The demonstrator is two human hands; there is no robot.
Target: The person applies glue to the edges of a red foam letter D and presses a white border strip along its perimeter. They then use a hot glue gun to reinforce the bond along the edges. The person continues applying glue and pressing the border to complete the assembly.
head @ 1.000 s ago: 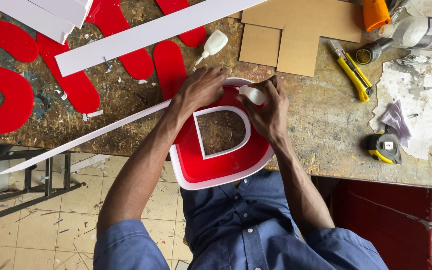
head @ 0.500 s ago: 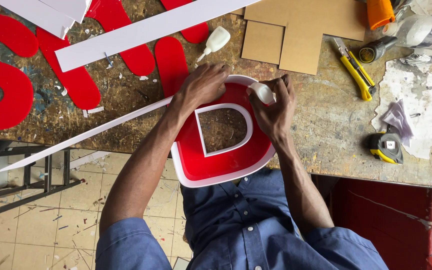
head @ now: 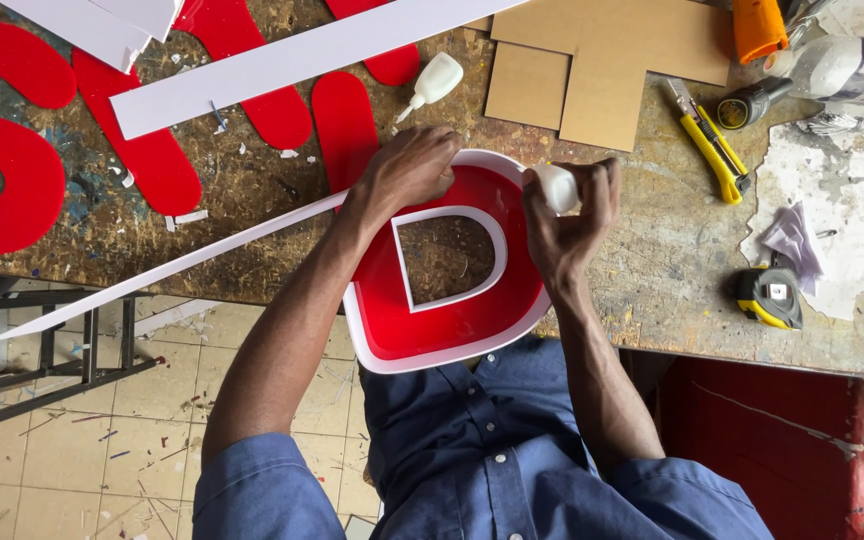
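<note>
At the near edge of the workbench (head: 652,300): one red sign letter (head: 452,320), overhanging the edge toward the person.
Letter, orientation: D-shaped; straight side at 9 o'clock, bowed side at 3 o'clock; long axis runs 12 to 6 o'clock.
Letter, material: glossy red face, thin white rim wall around the outline and around the inner opening; bench surface shows through the opening.
Left hand (head: 407,170): clenched over the rim at the letter's 11 o'clock corner, where a long white strip (head: 182,262) trails off toward 8 o'clock.
Right hand (head: 572,225): grasping a small white glue bottle (head: 557,187) at the rim, 1 o'clock.
Second glue bottle (head: 434,80): white, lying at 12 o'clock of the letter, apart from it.
Other letters (head: 152,160): flat red cut-outs, 10 o'clock.
Cardboard pieces (head: 602,70): plain brown, flat, 1 o'clock.
Utility knife (head: 704,140): yellow, 2 o'clock.
Tape measure (head: 770,297): yellow and black, 3 o'clock.
Bench surface: scarred, speckled brown, littered with white scraps.
</note>
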